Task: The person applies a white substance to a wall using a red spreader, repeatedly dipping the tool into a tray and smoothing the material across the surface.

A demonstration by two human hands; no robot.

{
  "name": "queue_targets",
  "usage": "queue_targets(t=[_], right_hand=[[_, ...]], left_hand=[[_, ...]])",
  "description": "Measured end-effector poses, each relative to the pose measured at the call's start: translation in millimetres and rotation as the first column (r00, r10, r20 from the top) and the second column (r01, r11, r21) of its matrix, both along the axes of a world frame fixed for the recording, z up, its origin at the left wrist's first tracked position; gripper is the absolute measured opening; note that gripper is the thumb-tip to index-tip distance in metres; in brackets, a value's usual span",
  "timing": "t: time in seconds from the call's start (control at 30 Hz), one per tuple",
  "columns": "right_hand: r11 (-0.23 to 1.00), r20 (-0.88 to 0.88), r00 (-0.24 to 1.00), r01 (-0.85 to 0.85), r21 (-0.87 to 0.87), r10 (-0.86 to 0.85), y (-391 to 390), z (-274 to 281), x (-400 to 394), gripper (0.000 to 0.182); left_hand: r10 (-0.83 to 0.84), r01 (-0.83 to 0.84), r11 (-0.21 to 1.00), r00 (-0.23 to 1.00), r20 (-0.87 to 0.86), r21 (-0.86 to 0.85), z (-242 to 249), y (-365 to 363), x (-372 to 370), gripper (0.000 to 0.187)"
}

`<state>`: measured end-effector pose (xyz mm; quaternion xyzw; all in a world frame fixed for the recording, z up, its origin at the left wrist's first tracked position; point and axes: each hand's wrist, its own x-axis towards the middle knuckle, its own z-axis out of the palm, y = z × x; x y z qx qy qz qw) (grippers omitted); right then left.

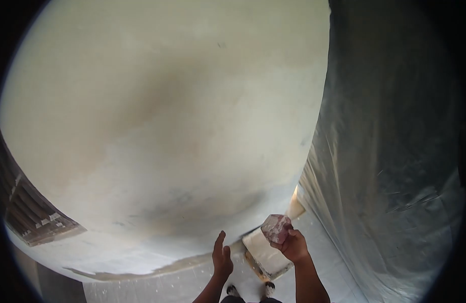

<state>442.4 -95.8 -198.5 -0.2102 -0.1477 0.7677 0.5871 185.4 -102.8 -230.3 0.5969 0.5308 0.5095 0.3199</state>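
My right hand (294, 246) is closed around a piece of sandpaper (276, 228), reddish-brown and smeared with white dust. It is held up near the lower right part of a pale wall (157, 126). To the left, my left hand (222, 258) is raised with its fingers stretched out and nothing in it. The wall's surface is off-white with greyish smudges toward the bottom.
Below my right hand, a dusty flat rectangular block (267, 255) is on the floor (157, 290). Plastic sheeting (389, 166) hangs along the right side. At the left, a dark slatted opening (38, 214) is set into the wall. My feet (269, 288) stand beside the block.
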Motion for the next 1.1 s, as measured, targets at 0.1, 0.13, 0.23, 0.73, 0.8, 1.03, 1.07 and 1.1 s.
queue_targets(t=[0.1, 0.13, 0.23, 0.73, 0.8, 1.03, 1.07, 1.1], right_hand=[[0.991, -0.005, 0.997, 0.083, 0.101, -0.083, 20, 82, -40, 0.05], [0.987, -0.011, 0.996, 0.091, 0.129, -0.091, 27, 108, -51, 0.05], [0.967, -0.048, 0.99, 0.14, 0.212, -0.133, 38, 172, -80, 0.05], [0.64, -0.266, 0.867, 0.492, 0.591, -0.421, 119, 326, -126, 0.047], [0.178, -0.103, 0.602, 0.388, 0.904, -0.792, 139, 321, -124, 0.047], [-0.217, -0.251, -0.159, -0.205, 0.955, -0.955, 190, 317, -113, 0.068], [-0.206, -0.258, -0.205, -0.241, 0.948, -0.944, 195, 314, -114, 0.069], [-0.195, -0.262, -0.233, -0.277, 0.941, -0.936, 202, 310, -113, 0.071]], left_hand=[[-0.058, 0.046, 0.952, 0.998, 0.031, 0.302, 78, 24, -25, 0.076], [-0.066, 0.054, 0.943, 0.997, 0.026, 0.33, 102, 33, -33, 0.076], [-0.089, 0.124, 0.832, 0.992, -0.09, 0.541, 170, 51, -53, 0.075], [0.334, 0.321, 0.374, 0.828, -0.45, 0.87, 293, 151, -44, 0.078], [0.385, 0.33, 0.357, 0.8, -0.46, 0.874, 287, 159, -45, 0.078], [0.524, 0.262, 0.257, 0.771, -0.362, 0.93, 273, 168, -40, 0.071], [0.527, 0.262, 0.254, 0.77, -0.36, 0.931, 272, 169, -40, 0.071], [0.538, 0.253, 0.256, 0.764, -0.355, 0.933, 271, 168, -40, 0.07]])
